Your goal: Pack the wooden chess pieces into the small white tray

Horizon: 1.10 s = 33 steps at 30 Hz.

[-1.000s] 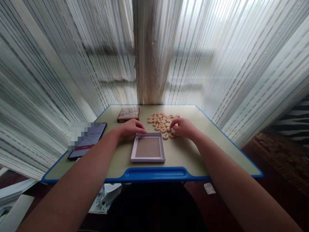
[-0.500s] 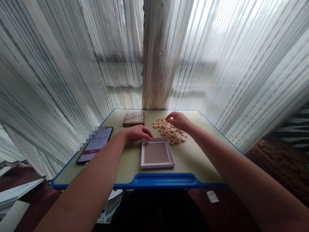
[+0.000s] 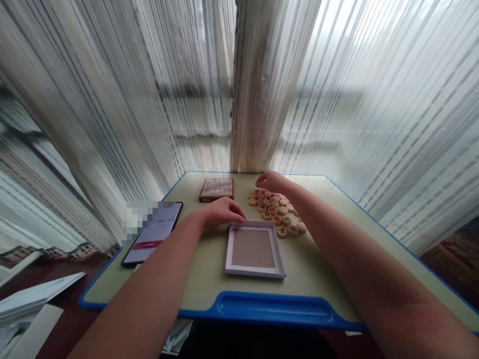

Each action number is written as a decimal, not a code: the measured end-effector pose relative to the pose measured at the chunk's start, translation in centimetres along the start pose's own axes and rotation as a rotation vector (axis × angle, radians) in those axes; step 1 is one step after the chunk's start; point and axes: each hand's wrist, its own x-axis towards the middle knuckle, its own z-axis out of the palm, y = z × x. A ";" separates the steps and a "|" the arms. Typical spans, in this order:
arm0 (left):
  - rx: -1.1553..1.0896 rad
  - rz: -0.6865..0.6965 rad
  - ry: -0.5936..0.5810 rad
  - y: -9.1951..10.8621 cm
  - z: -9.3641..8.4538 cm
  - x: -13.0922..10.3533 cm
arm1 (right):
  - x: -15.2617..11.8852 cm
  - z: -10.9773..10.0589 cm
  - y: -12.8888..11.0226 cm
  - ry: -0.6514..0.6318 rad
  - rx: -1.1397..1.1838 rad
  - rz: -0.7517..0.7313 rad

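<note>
A shallow white box tray (image 3: 254,271) with a brown bottom lies near the front of the small table (image 3: 198,269). My left hand (image 3: 220,211) rests flat at its far left corner, fingers touching the rim. Several round wooden game discs (image 3: 277,209) with red and black marks lie in a loose heap to the right of the tray. My right hand (image 3: 271,180) reaches over the far end of that heap, fingers curled down onto the discs; whether it holds one is hidden.
A brown box lid (image 3: 216,189) lies at the back of the table. A phone (image 3: 153,232) showing a timer sits at the left edge. The table has a blue rim with a front groove (image 3: 273,307). Striped curtains (image 3: 262,89) hang close behind.
My right hand has moved from the near side of the disc heap to its far end. The left hand stays at the tray's corner. The view has shifted.
</note>
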 end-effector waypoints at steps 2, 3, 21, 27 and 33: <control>0.009 0.006 0.028 -0.1 0.0 0.0 | -0.1 0.0 0.2 -0.035 0.015 -0.002; 0.014 0.008 0.050 -0.2 0.0 0.0 | -0.2 0.1 0.2 -0.053 0.020 -0.002; -0.007 0.021 0.213 -1.1 -0.2 0.4 | -0.8 1.0 0.0 -0.089 0.068 -0.050; -0.157 -0.027 0.183 -0.5 -0.5 -0.2 | -0.9 0.7 -0.3 -0.104 0.056 -0.069; -0.256 -0.062 0.221 -0.4 -0.4 -0.2 | -0.6 0.9 -0.1 -0.052 0.112 -0.060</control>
